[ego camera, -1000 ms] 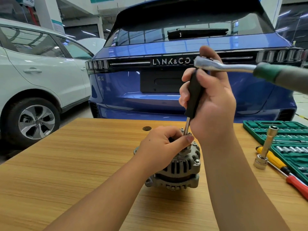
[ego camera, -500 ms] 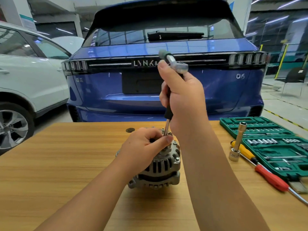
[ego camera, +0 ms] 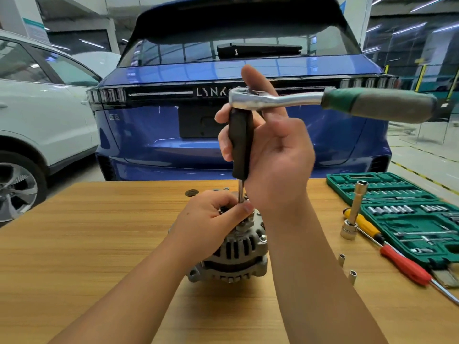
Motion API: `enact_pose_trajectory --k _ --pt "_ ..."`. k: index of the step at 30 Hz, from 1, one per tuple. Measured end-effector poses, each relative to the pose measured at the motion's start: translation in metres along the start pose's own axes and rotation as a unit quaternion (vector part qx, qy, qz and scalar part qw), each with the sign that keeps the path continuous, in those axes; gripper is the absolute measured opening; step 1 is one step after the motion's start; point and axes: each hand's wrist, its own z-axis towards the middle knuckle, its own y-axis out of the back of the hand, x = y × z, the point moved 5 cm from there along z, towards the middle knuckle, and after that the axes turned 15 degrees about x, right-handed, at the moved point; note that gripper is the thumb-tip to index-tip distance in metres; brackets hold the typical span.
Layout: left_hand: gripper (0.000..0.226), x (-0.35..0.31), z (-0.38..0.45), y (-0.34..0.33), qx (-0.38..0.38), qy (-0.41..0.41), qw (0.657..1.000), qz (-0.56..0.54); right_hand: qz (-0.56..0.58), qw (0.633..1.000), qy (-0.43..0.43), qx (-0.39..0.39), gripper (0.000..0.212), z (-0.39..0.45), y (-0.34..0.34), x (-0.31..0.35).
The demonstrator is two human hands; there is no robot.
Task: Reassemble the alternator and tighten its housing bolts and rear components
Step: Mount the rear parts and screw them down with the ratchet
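A grey alternator [ego camera: 236, 256] stands on the wooden table [ego camera: 87, 244] in front of me. My left hand [ego camera: 208, 219] lies over its top, thumb and fingers pinching the lower end of a thin steel shaft at the alternator's top. That shaft belongs to a black-handled extension driver [ego camera: 240, 145], held upright in my right hand [ego camera: 270, 155]. A chrome ratchet [ego camera: 273, 99] sits on the driver's top end, its green and grey grip [ego camera: 380, 104] pointing right. The bolt under the tool is hidden by my fingers.
An open green socket case [ego camera: 409, 214] lies at the right. Beside it are a standing long socket [ego camera: 355, 209], a yellow-and-black screwdriver [ego camera: 365, 224], a red-handled screwdriver [ego camera: 407, 266] and two small sockets [ego camera: 347, 266]. A blue car [ego camera: 173, 132] stands behind the table.
The ratchet handle has swung round from pointing away and left to pointing right, while the driver stays upright on the alternator. My left hand keeps its pinch at the shaft's base.
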Motion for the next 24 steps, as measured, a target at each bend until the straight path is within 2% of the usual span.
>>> enact_pose_trajectory --k 3,6,8,11,13,15,18,21,24 --pt "0.02 -0.003 -0.001 -0.001 0.006 0.0 1.0 0.003 0.063 0.997 -0.027 0.024 0.052 0.0 0.001 -0.001" --pt "0.017 -0.006 -0.001 0.0 0.011 -0.003 1.0 0.009 0.083 0.995 -0.056 -0.003 0.063 0.0 0.004 -0.003" --pt "0.017 -0.007 -0.001 0.0 0.012 -0.004 1.0 0.008 0.019 0.996 -0.068 -0.062 0.05 -0.001 0.006 -0.001" --pt "0.037 -0.007 0.0 -0.002 0.014 -0.014 1.0 0.004 -0.125 0.977 -0.047 -0.163 0.019 -0.005 0.01 0.008" --pt "0.04 -0.007 0.0 -0.002 0.011 -0.012 1.0 0.002 -0.122 0.973 -0.044 -0.19 0.01 -0.006 0.013 0.011" --pt "0.03 -0.006 0.0 -0.002 0.009 -0.011 1.0 -0.001 -0.063 0.984 -0.08 -0.146 0.007 -0.003 0.013 0.008" --pt "0.019 -0.007 -0.001 -0.001 0.013 -0.013 1.0 0.003 0.04 0.991 -0.11 -0.068 0.016 -0.003 0.013 0.004" --pt "0.015 -0.008 -0.001 0.0 0.014 -0.012 1.0 -0.001 0.065 0.991 -0.101 -0.053 0.013 -0.004 0.015 0.002" --pt "0.017 -0.007 -0.001 -0.001 0.009 -0.01 1.0 -0.004 0.062 0.992 -0.084 -0.07 0.018 -0.004 0.016 0.0"
